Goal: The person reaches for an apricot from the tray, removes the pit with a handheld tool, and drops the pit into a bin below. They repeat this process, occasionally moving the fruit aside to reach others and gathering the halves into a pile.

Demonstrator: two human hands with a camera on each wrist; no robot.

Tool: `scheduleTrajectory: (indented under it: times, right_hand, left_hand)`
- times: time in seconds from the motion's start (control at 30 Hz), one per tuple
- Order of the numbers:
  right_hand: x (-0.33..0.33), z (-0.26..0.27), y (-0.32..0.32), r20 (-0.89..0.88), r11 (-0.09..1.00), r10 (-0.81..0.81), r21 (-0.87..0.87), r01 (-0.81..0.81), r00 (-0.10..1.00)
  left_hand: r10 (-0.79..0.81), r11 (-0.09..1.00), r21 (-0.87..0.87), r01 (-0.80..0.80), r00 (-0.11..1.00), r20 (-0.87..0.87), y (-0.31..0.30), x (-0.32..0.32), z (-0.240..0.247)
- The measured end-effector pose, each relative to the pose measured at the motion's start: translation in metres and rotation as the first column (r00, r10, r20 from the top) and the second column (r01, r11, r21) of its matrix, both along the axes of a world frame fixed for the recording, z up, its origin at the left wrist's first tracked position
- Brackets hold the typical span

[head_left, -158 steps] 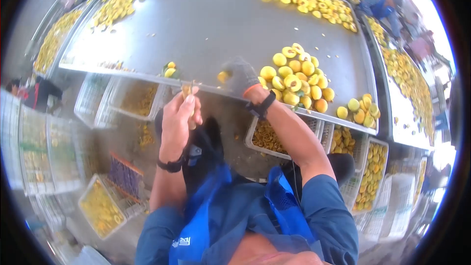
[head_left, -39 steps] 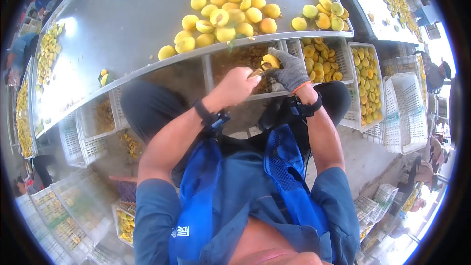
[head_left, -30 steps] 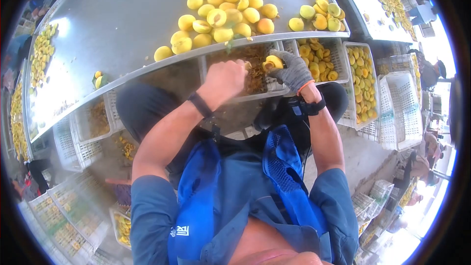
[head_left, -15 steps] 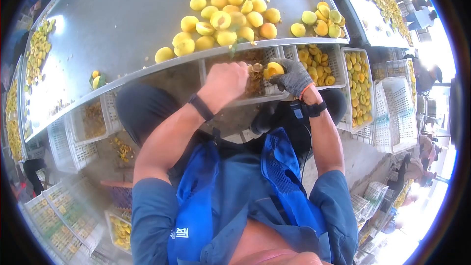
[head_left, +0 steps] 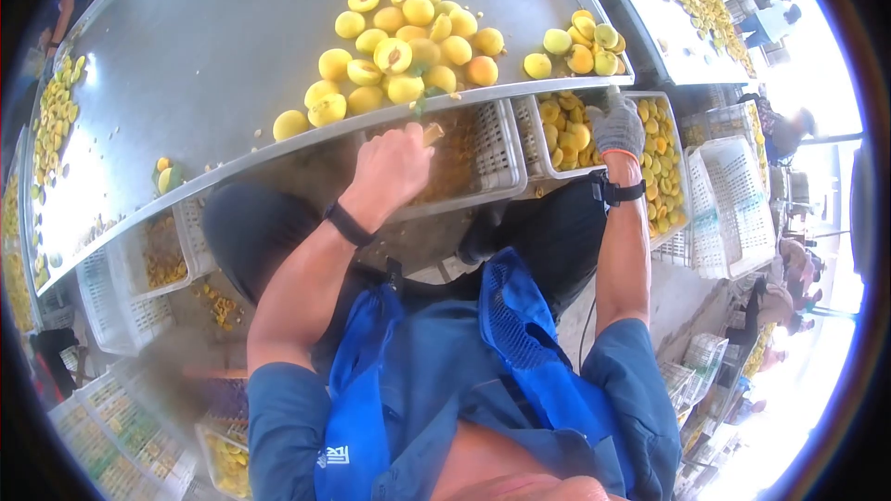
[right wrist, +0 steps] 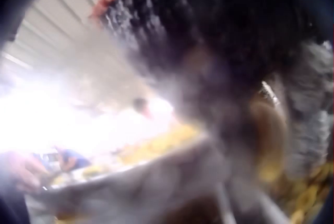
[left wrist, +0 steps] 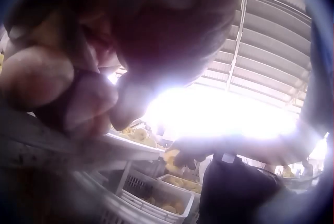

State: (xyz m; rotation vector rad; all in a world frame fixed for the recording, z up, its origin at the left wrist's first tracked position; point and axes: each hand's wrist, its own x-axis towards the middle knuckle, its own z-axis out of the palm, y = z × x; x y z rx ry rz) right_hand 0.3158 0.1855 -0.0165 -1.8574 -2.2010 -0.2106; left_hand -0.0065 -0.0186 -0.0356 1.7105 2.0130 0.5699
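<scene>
In the head view my bare left hand [head_left: 394, 167] grips a small tan pitting tool [head_left: 432, 134] just off the table's front edge. The left wrist view shows the curled fingers [left wrist: 39, 75] close up. My right hand [head_left: 619, 125], in a grey knit glove, hangs over a white crate of yellow peach halves, its fingers extended. A yellow peach half [head_left: 577, 137] is beside its thumb, and a blurred yellow piece [right wrist: 270, 140] appears by the glove in the right wrist view. Whole and halved peaches [head_left: 394, 56] are heaped on the metal table [head_left: 232, 46].
A smaller peach pile [head_left: 585, 44] lies at the table's right corner. Below the edge stand a crate with brown scraps [head_left: 506, 158] and another of peach halves [head_left: 664, 158]. Stacked white crates [head_left: 738, 209] are at the right. Other people [head_left: 780, 23] work at neighbouring tables.
The right hand has moved right, from beside the left hand to over the crate, and the peach half it held is now by its thumb. The left hand has shifted left with its tool.
</scene>
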Motion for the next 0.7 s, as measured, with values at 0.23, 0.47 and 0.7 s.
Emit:
scheduleTrajectory:
  times: [0.23,0.47,0.7]
  right_hand:
    - [-0.096,0.020,0.034,0.099,0.966,0.195,-0.190,-0.174,0.976]
    - [-0.116,-0.018,0.101,0.243,0.879,0.302,-0.445,-0.171,0.922]
    - [-0.083,-0.018,0.060,-0.853,0.729,0.169,-0.228,-0.645,0.493]
  left_hand:
    - [-0.024,1.000,0.016,0.023,0.999,0.041,0.001,0.004,-0.003]
    - [-0.062,0.997,0.055,0.058,0.995,0.078,-0.001,0.000,-0.009]
    - [-0.051,0.998,0.020,0.056,0.637,0.769,-0.001,-0.004,0.000]
